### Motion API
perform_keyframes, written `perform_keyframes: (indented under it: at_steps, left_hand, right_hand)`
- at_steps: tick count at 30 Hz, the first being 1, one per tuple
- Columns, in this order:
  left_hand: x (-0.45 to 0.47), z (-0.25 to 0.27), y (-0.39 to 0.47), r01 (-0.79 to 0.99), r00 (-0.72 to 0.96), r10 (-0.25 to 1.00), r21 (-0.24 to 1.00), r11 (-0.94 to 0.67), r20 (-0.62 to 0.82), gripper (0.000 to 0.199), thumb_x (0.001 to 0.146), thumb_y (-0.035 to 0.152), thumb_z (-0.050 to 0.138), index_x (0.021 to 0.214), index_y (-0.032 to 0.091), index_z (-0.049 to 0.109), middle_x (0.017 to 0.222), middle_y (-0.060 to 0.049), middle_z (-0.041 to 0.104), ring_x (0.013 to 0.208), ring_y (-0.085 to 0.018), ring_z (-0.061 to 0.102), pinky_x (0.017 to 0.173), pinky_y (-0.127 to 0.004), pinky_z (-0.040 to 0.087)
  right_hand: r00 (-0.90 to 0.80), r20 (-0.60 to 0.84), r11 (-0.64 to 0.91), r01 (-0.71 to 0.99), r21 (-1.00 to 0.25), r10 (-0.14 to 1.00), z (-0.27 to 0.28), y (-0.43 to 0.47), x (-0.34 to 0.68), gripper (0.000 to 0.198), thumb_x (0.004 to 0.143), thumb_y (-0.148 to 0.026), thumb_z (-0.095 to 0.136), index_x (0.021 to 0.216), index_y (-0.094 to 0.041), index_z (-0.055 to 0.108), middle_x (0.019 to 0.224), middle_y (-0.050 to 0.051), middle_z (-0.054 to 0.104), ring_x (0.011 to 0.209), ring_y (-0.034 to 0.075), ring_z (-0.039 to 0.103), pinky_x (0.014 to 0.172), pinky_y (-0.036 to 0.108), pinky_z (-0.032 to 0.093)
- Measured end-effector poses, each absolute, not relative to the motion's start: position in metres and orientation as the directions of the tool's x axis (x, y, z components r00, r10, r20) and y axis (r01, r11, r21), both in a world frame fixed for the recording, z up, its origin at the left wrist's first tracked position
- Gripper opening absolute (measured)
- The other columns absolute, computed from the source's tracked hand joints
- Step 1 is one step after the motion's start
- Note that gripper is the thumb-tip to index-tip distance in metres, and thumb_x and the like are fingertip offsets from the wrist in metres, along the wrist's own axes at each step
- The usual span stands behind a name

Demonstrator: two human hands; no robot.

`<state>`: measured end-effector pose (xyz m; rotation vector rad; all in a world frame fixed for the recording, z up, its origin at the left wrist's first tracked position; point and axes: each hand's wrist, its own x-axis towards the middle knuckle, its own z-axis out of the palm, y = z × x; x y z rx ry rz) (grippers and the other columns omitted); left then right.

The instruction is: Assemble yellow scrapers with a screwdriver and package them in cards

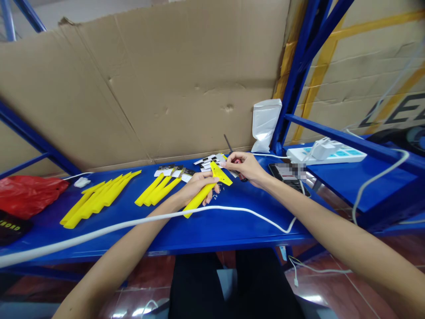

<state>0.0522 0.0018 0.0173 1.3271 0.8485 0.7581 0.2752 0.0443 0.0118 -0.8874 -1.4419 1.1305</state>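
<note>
My left hand (198, 186) is wrapped round a yellow plastic scraper handle (196, 201), its wide flared head tilted up to the right. Small dark holes show in that head. A screwdriver (237, 162) with a red and black grip lies in my right hand (247, 167), its dark shaft pointing up and away from the scraper. Thumb and forefinger of the right hand come together beside the head's upper edge; whether they pinch something small is unclear. Several small screws (215, 196) lie on the blue table just beyond my left fingers.
Left are loose yellow handles (99, 201) and scrapers with card-covered blades (159, 188). Blade cards (207, 161) lie behind my hands. A white cable (133, 223) crosses in front. A phone (287, 173), power strip (345, 155), white pouch (266, 122) and red bag (29, 195) surround the work.
</note>
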Motion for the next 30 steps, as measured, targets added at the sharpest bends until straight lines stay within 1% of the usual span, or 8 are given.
perform_keyframes:
  at_steps: [5, 11, 13, 17, 20, 24, 28, 30]
  left_hand:
    - [0.052, 0.013, 0.003, 0.003, 0.528, 0.843, 0.993, 0.116, -0.1, 0.036, 0.089, 0.043, 0.084, 0.098, 0.016, 0.064, 0.077, -0.005, 0.077, 0.036, -0.013, 0.06, 0.032, -0.022, 0.044]
    - [0.052, 0.006, 0.006, -0.028, 0.494, 0.862, 0.989, 0.148, -0.115, 0.037, 0.093, 0.049, 0.083, 0.094, 0.017, 0.065, 0.07, -0.004, 0.076, 0.033, -0.012, 0.056, 0.029, -0.021, 0.032]
    - [0.052, 0.005, 0.006, -0.023, 0.471, 0.873, 0.988, 0.154, -0.125, 0.037, 0.095, 0.05, 0.081, 0.089, 0.017, 0.065, 0.066, -0.004, 0.074, 0.032, -0.011, 0.054, 0.028, -0.021, 0.03]
    - [0.054, 0.007, 0.006, -0.014, 0.448, 0.884, 0.988, 0.153, -0.131, 0.041, 0.098, 0.053, 0.078, 0.083, 0.017, 0.065, 0.063, -0.004, 0.072, 0.031, -0.01, 0.052, 0.029, -0.022, 0.031]
    - [0.055, 0.007, 0.006, -0.006, 0.434, 0.89, 0.988, 0.156, -0.138, 0.043, 0.098, 0.057, 0.078, 0.087, 0.017, 0.065, 0.061, -0.002, 0.07, 0.031, -0.01, 0.051, 0.03, -0.021, 0.033]
    - [0.054, 0.005, 0.008, -0.016, 0.419, 0.899, 0.989, 0.149, -0.129, 0.046, 0.093, 0.061, 0.082, 0.093, 0.019, 0.062, 0.061, -0.001, 0.07, 0.03, -0.01, 0.05, 0.03, -0.02, 0.033]
    - [0.053, 0.007, 0.009, -0.074, 0.393, 0.916, 0.99, 0.12, -0.082, 0.044, 0.093, 0.057, 0.082, 0.106, 0.019, 0.064, 0.06, 0.003, 0.067, 0.029, -0.01, 0.047, 0.029, -0.02, 0.033]
    - [0.052, 0.011, 0.009, -0.108, 0.362, 0.931, 0.991, 0.085, -0.041, 0.042, 0.094, 0.056, 0.08, 0.105, 0.019, 0.062, 0.06, 0.003, 0.066, 0.029, -0.009, 0.046, 0.029, -0.02, 0.034]
  right_hand:
    - [-0.289, 0.302, 0.335, 0.072, -0.94, 0.908, 0.011, 0.039, 0.273, 0.042, 0.071, -0.059, 0.097, 0.077, -0.022, 0.078, 0.062, -0.002, 0.063, 0.051, 0.01, 0.046, 0.044, 0.026, 0.033]
    - [-0.343, 0.311, 0.371, 0.125, -0.92, 0.886, 0.01, 0.036, 0.274, 0.031, 0.081, -0.054, 0.09, 0.079, -0.024, 0.081, 0.063, -0.001, 0.066, 0.049, 0.011, 0.05, 0.043, 0.025, 0.036]
    - [-0.364, 0.331, 0.4, 0.13, -0.907, 0.87, 0.009, 0.036, 0.274, 0.028, 0.084, -0.052, 0.088, 0.084, -0.025, 0.083, 0.064, -0.001, 0.067, 0.048, 0.011, 0.051, 0.043, 0.025, 0.038]
    - [-0.417, 0.341, 0.431, 0.142, -0.891, 0.843, 0.007, 0.038, 0.275, 0.025, 0.092, -0.046, 0.078, 0.102, -0.024, 0.087, 0.055, -0.004, 0.062, 0.042, 0.011, 0.052, 0.041, 0.024, 0.039]
    - [-0.445, 0.346, 0.448, 0.145, -0.882, 0.826, 0.006, 0.039, 0.275, 0.026, 0.094, -0.046, 0.076, 0.104, -0.024, 0.086, 0.056, -0.005, 0.062, 0.04, 0.011, 0.053, 0.038, 0.023, 0.038]
    - [-0.438, 0.373, 0.474, 0.147, -0.868, 0.818, 0.008, 0.036, 0.276, 0.031, 0.092, -0.052, 0.081, 0.102, -0.023, 0.084, 0.073, -0.002, 0.072, 0.043, 0.009, 0.054, 0.039, 0.023, 0.041]
    - [-0.387, 0.353, 0.444, 0.173, -0.879, 0.852, 0.014, 0.038, 0.28, 0.036, 0.095, -0.058, 0.076, 0.103, -0.023, 0.084, 0.064, -0.003, 0.066, 0.042, 0.011, 0.051, 0.038, 0.025, 0.037]
    - [-0.304, 0.368, 0.436, 0.2, -0.877, 0.879, 0.016, 0.046, 0.287, 0.04, 0.097, -0.06, 0.072, 0.103, -0.023, 0.085, 0.061, -0.003, 0.063, 0.041, 0.011, 0.047, 0.037, 0.027, 0.032]
